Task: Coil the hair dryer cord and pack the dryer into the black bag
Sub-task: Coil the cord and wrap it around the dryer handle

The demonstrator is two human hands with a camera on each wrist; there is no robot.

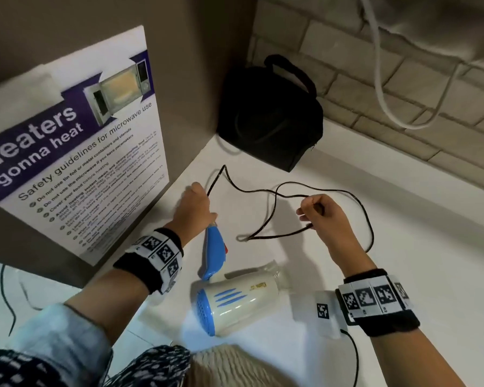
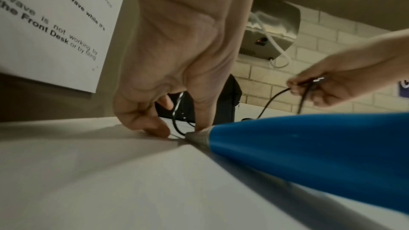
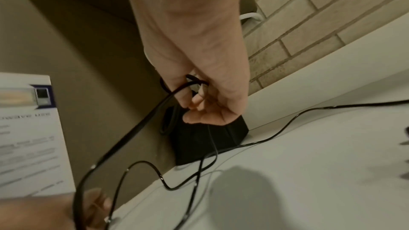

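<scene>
The hair dryer [image 1: 235, 297] is lying on the white worktop [image 1: 403, 247] between both wrists. The left hand [image 1: 193, 208] is pinching its cord [image 1: 274, 202] by the blue handle [image 1: 214, 252]; the right hand [image 1: 324, 216] is gripping gathered loops. The black bag [image 1: 268, 118] is sitting beyond.

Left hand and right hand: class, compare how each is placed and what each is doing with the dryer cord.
1. The left hand is low at the tip of the dryer's blue handle, fingertips on the white counter; the right hand is raised above the counter.
2. The left hand touches the black cord where it leaves the handle; the right hand pinches gathered loops further along.

Both handle the same cord.
</scene>
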